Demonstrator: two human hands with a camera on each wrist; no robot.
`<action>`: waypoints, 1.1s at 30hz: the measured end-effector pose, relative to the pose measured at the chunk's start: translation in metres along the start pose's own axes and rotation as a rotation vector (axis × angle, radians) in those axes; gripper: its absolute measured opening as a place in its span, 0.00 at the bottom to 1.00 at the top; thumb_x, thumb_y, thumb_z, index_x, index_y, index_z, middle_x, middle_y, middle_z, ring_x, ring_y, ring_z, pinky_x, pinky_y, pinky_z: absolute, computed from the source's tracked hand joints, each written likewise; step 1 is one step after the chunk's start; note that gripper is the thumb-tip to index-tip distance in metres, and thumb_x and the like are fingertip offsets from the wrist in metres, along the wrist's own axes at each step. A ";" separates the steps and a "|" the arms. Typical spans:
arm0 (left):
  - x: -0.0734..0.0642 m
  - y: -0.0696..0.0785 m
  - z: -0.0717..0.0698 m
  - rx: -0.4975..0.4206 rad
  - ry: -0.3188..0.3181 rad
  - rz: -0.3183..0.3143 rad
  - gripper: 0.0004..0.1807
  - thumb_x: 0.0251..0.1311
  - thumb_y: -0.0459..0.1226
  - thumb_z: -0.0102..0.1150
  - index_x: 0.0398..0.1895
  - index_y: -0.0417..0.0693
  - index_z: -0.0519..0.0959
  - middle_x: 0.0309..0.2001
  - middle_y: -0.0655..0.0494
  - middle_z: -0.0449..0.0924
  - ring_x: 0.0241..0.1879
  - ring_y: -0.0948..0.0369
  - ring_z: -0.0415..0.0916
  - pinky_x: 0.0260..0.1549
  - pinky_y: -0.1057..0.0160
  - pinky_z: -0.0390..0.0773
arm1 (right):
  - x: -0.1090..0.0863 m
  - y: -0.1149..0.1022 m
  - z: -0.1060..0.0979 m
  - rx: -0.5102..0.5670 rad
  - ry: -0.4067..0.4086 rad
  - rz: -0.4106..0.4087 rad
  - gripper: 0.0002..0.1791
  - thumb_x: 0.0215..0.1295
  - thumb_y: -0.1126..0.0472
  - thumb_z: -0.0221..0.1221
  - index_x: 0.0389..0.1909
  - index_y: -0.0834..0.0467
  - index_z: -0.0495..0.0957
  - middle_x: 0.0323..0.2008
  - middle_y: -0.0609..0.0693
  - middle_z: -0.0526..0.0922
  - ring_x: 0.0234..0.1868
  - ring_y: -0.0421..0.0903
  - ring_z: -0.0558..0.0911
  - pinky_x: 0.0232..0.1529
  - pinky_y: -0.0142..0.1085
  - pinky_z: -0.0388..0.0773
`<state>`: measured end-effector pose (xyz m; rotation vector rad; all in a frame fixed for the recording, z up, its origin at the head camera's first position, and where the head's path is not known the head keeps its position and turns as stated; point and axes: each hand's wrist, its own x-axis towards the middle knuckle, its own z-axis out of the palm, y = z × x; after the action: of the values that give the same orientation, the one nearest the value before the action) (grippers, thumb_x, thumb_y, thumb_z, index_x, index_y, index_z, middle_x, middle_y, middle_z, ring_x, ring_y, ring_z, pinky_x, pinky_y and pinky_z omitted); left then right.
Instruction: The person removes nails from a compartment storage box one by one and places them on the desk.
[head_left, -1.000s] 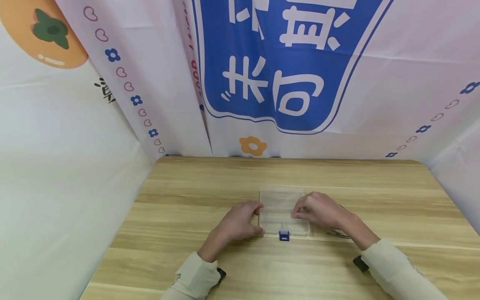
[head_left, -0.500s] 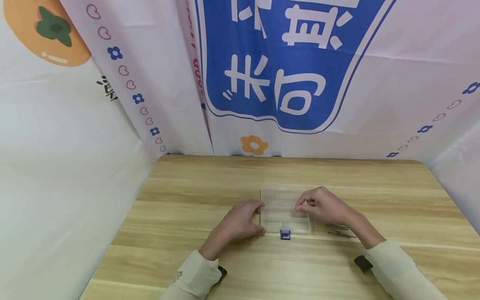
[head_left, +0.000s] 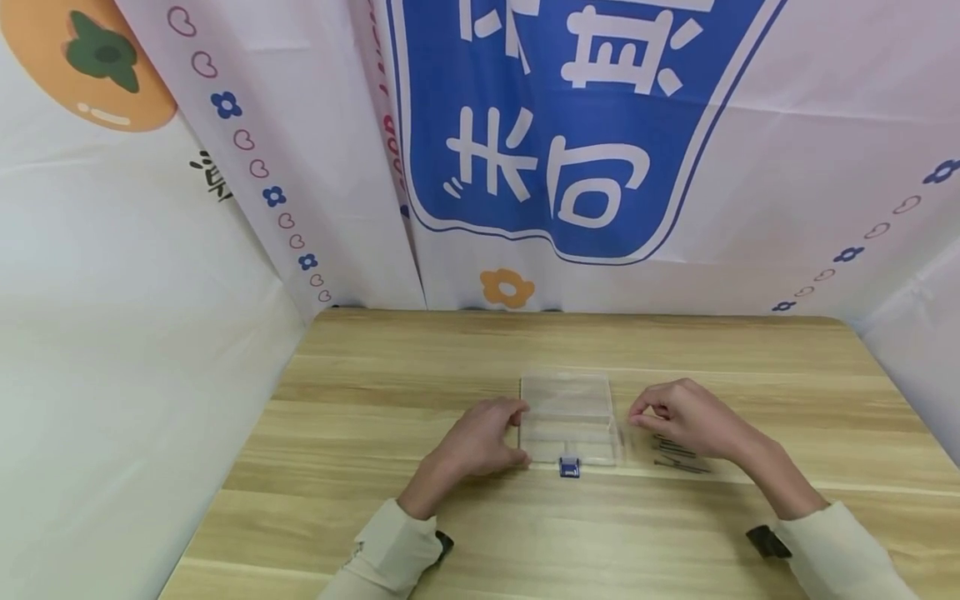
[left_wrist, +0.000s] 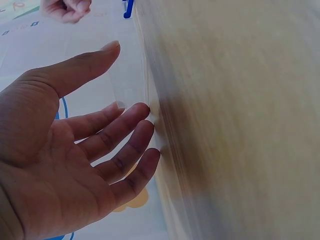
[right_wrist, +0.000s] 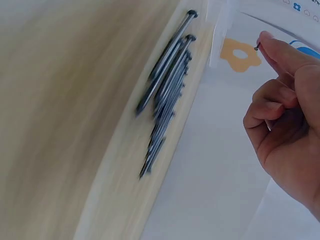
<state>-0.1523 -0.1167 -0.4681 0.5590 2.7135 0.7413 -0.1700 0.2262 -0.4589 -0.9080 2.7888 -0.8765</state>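
A clear plastic box (head_left: pixel 566 398) with inner dividers and a blue clasp (head_left: pixel 569 467) at its front edge lies on the table. My left hand (head_left: pixel 487 437) rests against the box's left side. Its fingers are lightly bent and spread, with fingertips right at the edge in the left wrist view. To the right of the box, my right hand (head_left: pixel 686 417) is raised above the table, thumb and forefinger pinching a nail (right_wrist: pixel 257 47) of which only a small dark end shows. Several loose nails (right_wrist: pixel 167 82) of differing lengths lie side by side below that hand.
The wooden table (head_left: pixel 375 367) ends at a printed cloth backdrop (head_left: pixel 720 283) behind the box. White cloth (head_left: pixel 150 333) hangs on the left side. Dark wrist straps (head_left: pixel 768 542) show at the sleeves.
My right hand has moved right, from over the box to beside it near the loose nails, which now show more fully. The left hand and the box have stayed in place.
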 end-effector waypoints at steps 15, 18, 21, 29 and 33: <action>-0.006 -0.003 -0.005 0.003 -0.003 -0.001 0.37 0.56 0.43 0.83 0.69 0.43 0.78 0.50 0.56 0.81 0.46 0.59 0.74 0.55 0.54 0.79 | -0.041 0.017 -0.007 -0.105 0.021 0.051 0.02 0.71 0.58 0.70 0.38 0.50 0.91 0.36 0.41 0.92 0.24 0.26 0.72 0.26 0.29 0.72; -0.006 -0.003 -0.004 0.002 -0.001 0.003 0.37 0.56 0.42 0.83 0.68 0.43 0.79 0.50 0.56 0.81 0.46 0.59 0.74 0.54 0.54 0.79 | -0.046 0.019 -0.006 -0.107 0.000 0.081 0.02 0.71 0.56 0.71 0.38 0.49 0.91 0.35 0.38 0.91 0.24 0.27 0.70 0.25 0.29 0.70; -0.006 -0.004 -0.005 0.003 -0.002 0.002 0.37 0.56 0.43 0.83 0.69 0.42 0.78 0.50 0.56 0.81 0.46 0.59 0.74 0.55 0.54 0.79 | -0.049 0.021 -0.005 -0.108 -0.013 0.091 0.03 0.71 0.55 0.70 0.37 0.49 0.91 0.33 0.35 0.89 0.23 0.27 0.67 0.24 0.29 0.67; -0.002 -0.005 -0.006 0.009 0.000 -0.007 0.37 0.56 0.43 0.83 0.69 0.43 0.78 0.50 0.56 0.81 0.46 0.59 0.74 0.54 0.55 0.79 | -0.050 0.025 -0.004 -0.122 -0.004 0.089 0.03 0.71 0.57 0.70 0.37 0.45 0.90 0.28 0.31 0.82 0.23 0.28 0.64 0.24 0.29 0.62; 0.000 -0.005 -0.006 0.019 -0.004 0.000 0.37 0.56 0.43 0.83 0.68 0.43 0.79 0.49 0.56 0.81 0.45 0.59 0.74 0.53 0.56 0.78 | -0.051 0.024 -0.005 -0.122 -0.007 0.102 0.02 0.72 0.55 0.70 0.37 0.46 0.90 0.27 0.31 0.80 0.23 0.28 0.63 0.24 0.29 0.61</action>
<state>-0.1558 -0.1231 -0.4653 0.5641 2.7197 0.7149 -0.1416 0.2736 -0.4727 -0.7745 2.8803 -0.6940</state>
